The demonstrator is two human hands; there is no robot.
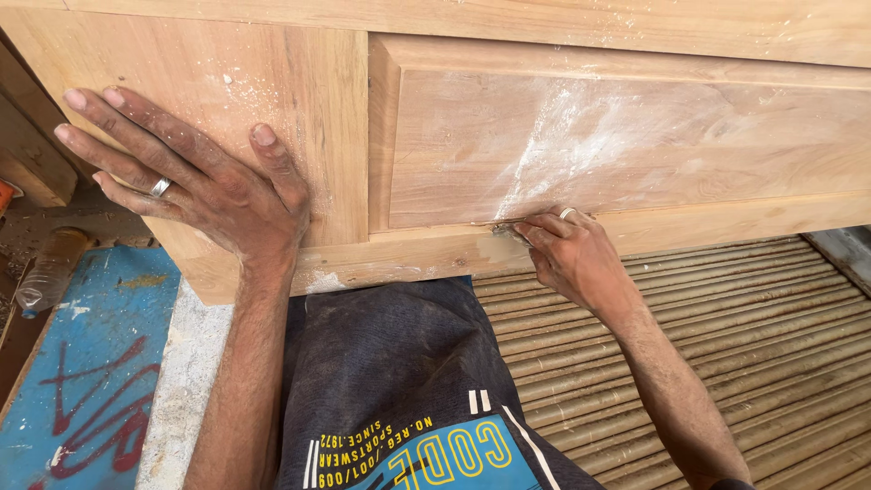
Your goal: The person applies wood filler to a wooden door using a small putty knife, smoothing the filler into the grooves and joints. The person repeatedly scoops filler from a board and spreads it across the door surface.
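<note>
A large wooden door (635, 136) with a recessed panel lies before me, dusted with white filler or sawdust. My left hand (195, 177) rests flat on the door's left stile, fingers spread, a ring on one finger. My right hand (567, 254) pinches a small piece of sandpaper (506, 230) and presses it into the groove along the panel's lower edge. That hand also wears a ring. White dust streaks fan upward from the spot where the sandpaper touches.
Under the door to the right lies a ribbed metal shutter (726, 336). A blue painted board (82, 372) with red marks lies at lower left, a plastic bottle (45, 272) beside it. My dark shirt (399, 390) fills the lower middle. Stacked timber (32, 154) stands at far left.
</note>
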